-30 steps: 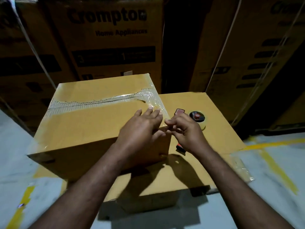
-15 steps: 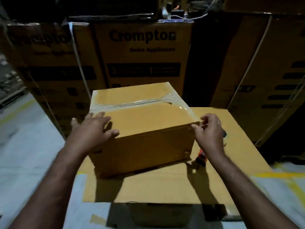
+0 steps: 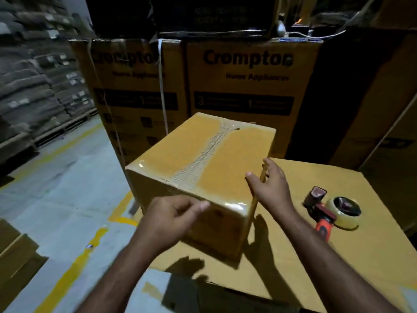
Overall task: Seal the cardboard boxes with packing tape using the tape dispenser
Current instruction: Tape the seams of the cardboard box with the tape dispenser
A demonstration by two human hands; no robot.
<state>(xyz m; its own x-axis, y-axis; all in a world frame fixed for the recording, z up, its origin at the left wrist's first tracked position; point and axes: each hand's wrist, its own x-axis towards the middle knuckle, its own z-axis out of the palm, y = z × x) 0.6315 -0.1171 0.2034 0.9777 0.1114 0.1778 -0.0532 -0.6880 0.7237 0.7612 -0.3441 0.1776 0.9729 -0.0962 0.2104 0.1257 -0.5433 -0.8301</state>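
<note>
Cartons (image 3: 248, 86) stood stacked behind, tall and brown. Two carried the print "Crompton" over "Home Appliances", with a "3" and a "1" in a dark band beneath; the finer print was too blurred to read. Grey floor (image 3: 67, 188) marked with yellow lines (image 3: 74, 267) lay open to the left, running back to sacks (image 3: 29, 75) piled on pallets.

The table (image 3: 338, 256), a broad flat cardboard top, had bare room along its near and right parts. The box (image 3: 176, 154) sat turned cornerwise at the table's left edge, close before the cartons, with clear tape (image 3: 203, 161) running across its top seam.

The right hand (image 3: 270, 188) pressed the box's right edge in a wide grip, thumb on top and straight fingers down the side. The left hand (image 3: 167, 220) lay curled against the near face; blur hid whether its grip held anything.

The tape dispenser (image 3: 327, 208), orange-handled with its roll, lay on the table just right of the right hand, untouched.
</note>
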